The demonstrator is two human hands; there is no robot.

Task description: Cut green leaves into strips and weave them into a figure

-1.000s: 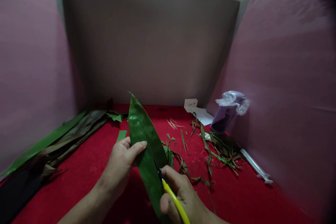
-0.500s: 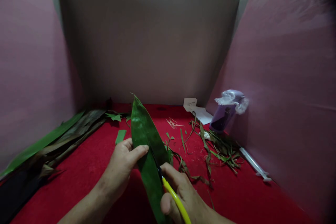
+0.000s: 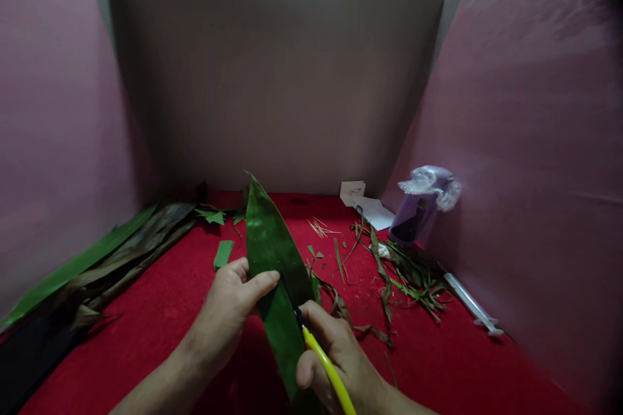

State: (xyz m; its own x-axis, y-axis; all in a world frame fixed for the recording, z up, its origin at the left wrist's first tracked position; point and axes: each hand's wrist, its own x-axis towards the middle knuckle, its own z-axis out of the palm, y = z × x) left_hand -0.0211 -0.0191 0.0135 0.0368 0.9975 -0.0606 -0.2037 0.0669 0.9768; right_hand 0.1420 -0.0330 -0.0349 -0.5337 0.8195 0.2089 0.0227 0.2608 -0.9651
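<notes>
A long, pointed green leaf point(image 3: 272, 233) stands tilted in front of me, its tip pointing away. My left hand point(image 3: 238, 295) pinches its left side, thumb on top and fingers behind. In my right hand point(image 3: 335, 343) are yellow-handled scissors point(image 3: 327, 366), their dark blades lying along the middle of the leaf near my left thumb. The lower handle and part of the blades are hidden by the hand and leaf. A small cut piece of leaf point(image 3: 224, 253) lies on the red cloth just beyond my left hand.
Long green and dried leaves point(image 3: 121, 246) lie along the left wall. Toothpicks point(image 3: 320, 228) are scattered at the back, near white papers point(image 3: 374, 213). On the right are a purple container point(image 3: 416, 211) topped with clear plastic, a heap of leaf strips point(image 3: 418, 279) and a syringe point(image 3: 470, 305).
The leaf and both hands have shifted very slightly to the right. The scissors stay in the same place along the leaf, still held in my right hand.
</notes>
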